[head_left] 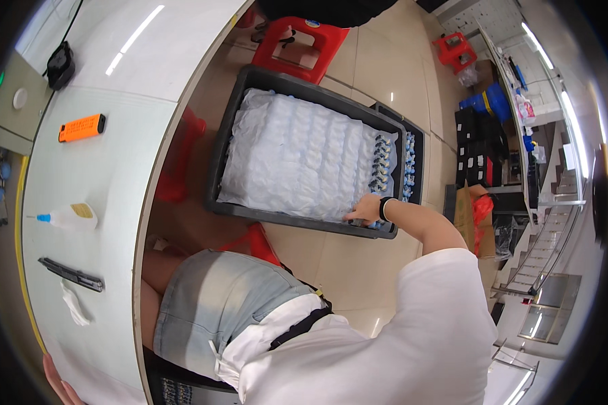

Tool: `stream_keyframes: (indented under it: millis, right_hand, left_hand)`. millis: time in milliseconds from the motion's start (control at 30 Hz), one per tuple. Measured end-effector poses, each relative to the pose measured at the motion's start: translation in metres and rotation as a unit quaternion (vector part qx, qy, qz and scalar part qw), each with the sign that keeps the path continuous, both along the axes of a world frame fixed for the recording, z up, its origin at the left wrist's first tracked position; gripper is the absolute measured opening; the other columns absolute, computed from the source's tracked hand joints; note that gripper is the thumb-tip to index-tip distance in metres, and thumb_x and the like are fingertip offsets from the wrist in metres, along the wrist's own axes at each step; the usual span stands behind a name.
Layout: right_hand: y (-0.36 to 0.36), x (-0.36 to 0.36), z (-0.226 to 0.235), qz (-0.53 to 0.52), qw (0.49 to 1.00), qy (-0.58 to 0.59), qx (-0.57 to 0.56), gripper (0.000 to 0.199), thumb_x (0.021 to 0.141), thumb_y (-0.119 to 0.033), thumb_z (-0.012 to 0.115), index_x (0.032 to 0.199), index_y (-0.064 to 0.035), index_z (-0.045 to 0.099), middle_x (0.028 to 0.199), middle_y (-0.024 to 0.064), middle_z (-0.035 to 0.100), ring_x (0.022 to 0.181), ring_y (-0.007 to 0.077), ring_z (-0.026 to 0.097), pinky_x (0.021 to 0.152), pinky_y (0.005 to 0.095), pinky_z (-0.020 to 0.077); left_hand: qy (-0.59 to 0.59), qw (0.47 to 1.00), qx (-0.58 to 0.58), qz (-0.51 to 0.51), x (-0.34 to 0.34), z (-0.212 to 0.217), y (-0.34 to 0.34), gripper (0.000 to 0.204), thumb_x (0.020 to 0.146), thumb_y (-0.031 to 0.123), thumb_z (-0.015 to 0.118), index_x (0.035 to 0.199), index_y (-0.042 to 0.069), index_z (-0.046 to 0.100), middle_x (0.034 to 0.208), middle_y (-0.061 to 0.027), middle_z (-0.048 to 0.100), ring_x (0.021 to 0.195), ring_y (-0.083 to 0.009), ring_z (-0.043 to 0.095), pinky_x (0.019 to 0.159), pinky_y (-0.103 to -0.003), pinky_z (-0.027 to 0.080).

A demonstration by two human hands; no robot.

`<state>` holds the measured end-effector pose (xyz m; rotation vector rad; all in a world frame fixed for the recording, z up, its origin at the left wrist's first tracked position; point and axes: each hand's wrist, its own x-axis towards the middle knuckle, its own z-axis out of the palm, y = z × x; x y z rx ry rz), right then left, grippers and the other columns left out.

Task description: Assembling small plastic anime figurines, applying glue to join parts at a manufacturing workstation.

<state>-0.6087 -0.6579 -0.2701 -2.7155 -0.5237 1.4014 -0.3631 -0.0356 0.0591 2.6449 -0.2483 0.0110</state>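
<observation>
My right hand (366, 210), with a black band at the wrist, reaches into a dark grey plastic crate (284, 217). Its fingers are curled down at the near right corner of a white padded sheet (290, 155). What they pinch, if anything, is hidden. The sheet covers most of the crate, with bumps in rows pressing up under it. Along the right end, a row of small blue and black parts (381, 162) shows uncovered. At the lower left rim, my left hand (59, 383) is partly visible, its fingers stretched out against the table edge.
The white table (125, 162) on the left carries an orange box-shaped tool (82, 128), a bottle with a blue tip (71, 216), a box cutter (72, 274) and a white crumpled piece (74, 305). Red stools (327, 50) stand around the crate. Another dark crate (417, 162) sits behind it.
</observation>
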Motion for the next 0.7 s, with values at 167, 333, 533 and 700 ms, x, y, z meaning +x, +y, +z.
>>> stream_keyframes:
  millis: [167,333,533,700]
  right_hand:
    - [0.005,0.013,-0.009,0.004,0.997,0.074,0.01,0.047,0.066,-0.031,0.063,0.111,-0.0294,0.05,0.076,0.0105,0.062,0.071,0.0307,0.06,0.059,0.0416,0.0465]
    - [0.01,0.017,0.004,0.035,0.997,0.073,-0.01,0.04,0.065,-0.031,0.062,0.104,-0.0279,0.053,0.075,0.0109,0.062,0.07,0.0312,0.06,0.059,0.0424,0.0458]
    - [0.027,0.068,0.101,-0.406,0.908,-0.058,0.09,0.029,0.072,-0.03,0.063,0.096,-0.0183,0.051,0.06,0.0073,0.054,0.058,0.0213,0.056,0.052,0.0339,0.04]
    - [0.141,0.15,0.19,-0.495,0.679,-0.048,0.54,0.029,0.077,-0.01,0.064,0.099,-0.0086,0.046,0.088,-0.0016,0.052,0.077,0.0051,0.049,0.066,0.0192,0.0406]
  left_hand:
    - [0.022,1.0,0.0,-0.006,0.001,-0.007,0.008,0.039,0.091,0.024,0.041,0.118,-0.003,0.044,0.12,-0.018,0.048,0.112,-0.0283,0.044,0.097,-0.037,0.032]
    - [0.019,0.999,0.022,-0.04,-0.002,-0.006,0.012,0.039,0.091,0.024,0.04,0.117,-0.004,0.046,0.118,-0.0184,0.05,0.111,-0.0293,0.045,0.098,-0.038,0.031]
    - [-0.049,0.998,-0.044,-0.003,-0.018,-0.004,-0.004,0.04,0.091,0.024,0.038,0.113,-0.008,0.046,0.118,-0.0239,0.048,0.112,-0.0292,0.047,0.098,-0.038,0.034]
    - [-0.04,0.901,-0.417,-0.109,-0.054,-0.017,-0.028,0.05,0.084,0.029,0.052,0.119,-0.004,0.039,0.119,-0.028,0.044,0.112,-0.0454,0.04,0.097,-0.051,0.032]
